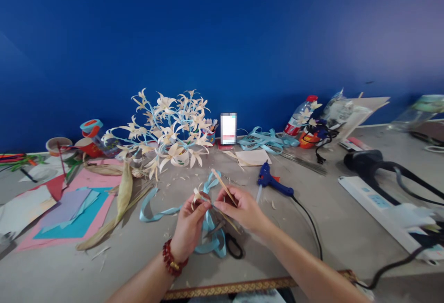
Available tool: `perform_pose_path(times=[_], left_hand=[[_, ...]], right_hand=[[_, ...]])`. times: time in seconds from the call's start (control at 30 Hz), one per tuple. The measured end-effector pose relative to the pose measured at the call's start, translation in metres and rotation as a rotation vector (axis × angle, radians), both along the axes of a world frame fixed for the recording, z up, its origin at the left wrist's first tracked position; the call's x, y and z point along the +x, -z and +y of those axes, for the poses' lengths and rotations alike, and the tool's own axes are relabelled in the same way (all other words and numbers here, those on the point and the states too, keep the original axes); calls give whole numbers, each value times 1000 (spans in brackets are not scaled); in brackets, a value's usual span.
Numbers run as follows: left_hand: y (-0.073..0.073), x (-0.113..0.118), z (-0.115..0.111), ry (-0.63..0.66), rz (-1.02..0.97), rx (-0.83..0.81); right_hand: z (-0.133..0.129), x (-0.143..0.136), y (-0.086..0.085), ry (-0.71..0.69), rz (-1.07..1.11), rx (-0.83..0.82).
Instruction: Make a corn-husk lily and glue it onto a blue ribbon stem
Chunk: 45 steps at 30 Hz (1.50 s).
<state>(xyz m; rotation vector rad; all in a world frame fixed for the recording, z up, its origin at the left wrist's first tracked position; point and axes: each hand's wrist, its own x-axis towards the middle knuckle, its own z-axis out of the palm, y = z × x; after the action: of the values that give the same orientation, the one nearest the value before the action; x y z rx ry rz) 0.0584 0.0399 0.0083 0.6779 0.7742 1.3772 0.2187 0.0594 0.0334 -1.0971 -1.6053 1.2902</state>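
Observation:
My left hand [192, 219], with a red bead bracelet at the wrist, pinches a small cream handmade flower [197, 195] between thumb and fingers. My right hand [243, 208] is closed on a pale narrow strip [224, 185] that slants up to the left. Its thumb and fingertip meet close to the left fingertips, just beside the flower; what they pinch there is too small to make out. Light blue ribbon [163, 214] lies on the table under and around both hands. Below them is a pair of scissors [235, 247] with black handles, partly covered.
A bunch of cream flowers [169, 134] on blue stems stands behind. A blue glue gun [274, 180] with a cord lies to the right, before a ribbon heap [265, 140]. Dried husks [125, 189] and coloured paper [74, 219] lie left. A power strip [378, 210] is far right.

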Motion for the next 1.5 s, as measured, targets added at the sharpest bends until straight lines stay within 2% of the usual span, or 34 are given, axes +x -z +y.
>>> perform_pose_path(times=[0.13, 0.3, 0.5, 0.67, 0.8, 0.9, 1.0, 1.2, 1.37, 1.5], left_hand=[[1, 0, -1, 21, 0, -13], [0, -1, -1, 44, 11, 27], [-3, 0, 0, 33, -18, 43], [-3, -1, 0, 8, -18, 24], [-1, -2, 1, 9, -10, 50], [0, -3, 1, 9, -13, 80], [0, -3, 2, 7, -29, 78], [-5, -1, 4, 6, -40, 24], [-4, -2, 6, -9, -65, 3], [-1, -4, 9, -51, -51, -12]], right_hand=[[2, -3, 2, -17, 26, -43], [6, 6, -4, 50, 76, -76], [-9, 15, -7, -93, -134, -68], [-15, 9, 1, -48, -146, -16], [-12, 15, -2, -25, -152, 16], [-8, 35, -10, 85, -240, 137], [-7, 67, -13, 231, -538, 241], [-27, 127, 8, 324, -1018, 236], [-41, 158, 27, 239, -1136, 265], [-41, 170, 31, 195, -1166, 359]])
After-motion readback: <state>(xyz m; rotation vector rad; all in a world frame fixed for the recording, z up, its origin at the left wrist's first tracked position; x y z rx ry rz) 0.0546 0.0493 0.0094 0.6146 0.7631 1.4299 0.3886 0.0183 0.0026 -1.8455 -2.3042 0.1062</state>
